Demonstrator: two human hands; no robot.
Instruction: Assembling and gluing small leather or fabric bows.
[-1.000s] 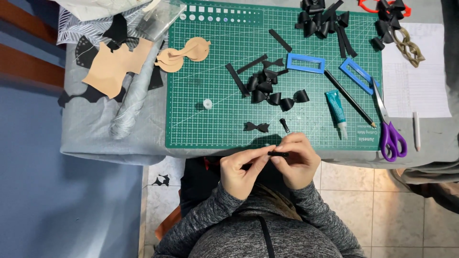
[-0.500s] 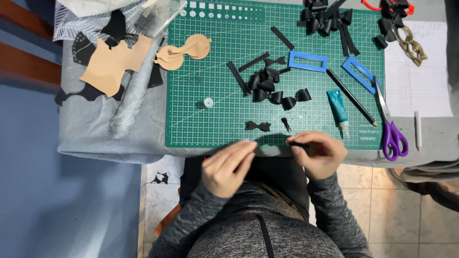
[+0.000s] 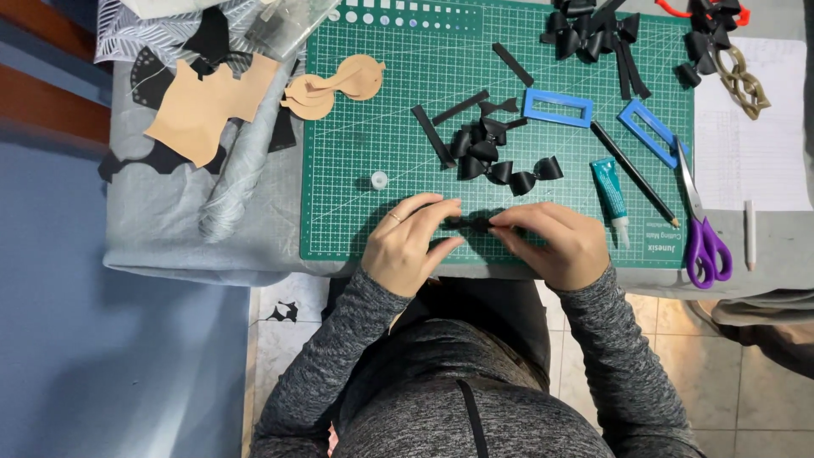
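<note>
Small black bow piece [image 3: 476,224], pinched between both our hands at the near edge of the green cutting mat [image 3: 356,127].

Our left hand [image 3: 410,244] had come back beside our right hand [image 3: 553,244]; half a second earlier it lay flat and apart. Fingers [image 3: 434,209] of both hands were clamped on the piece, so we judged shaping had resumed. Finished black bows [image 3: 500,161], the glue tube [image 3: 612,192] and purple scissors [image 3: 704,229] lay unmoved.
</note>
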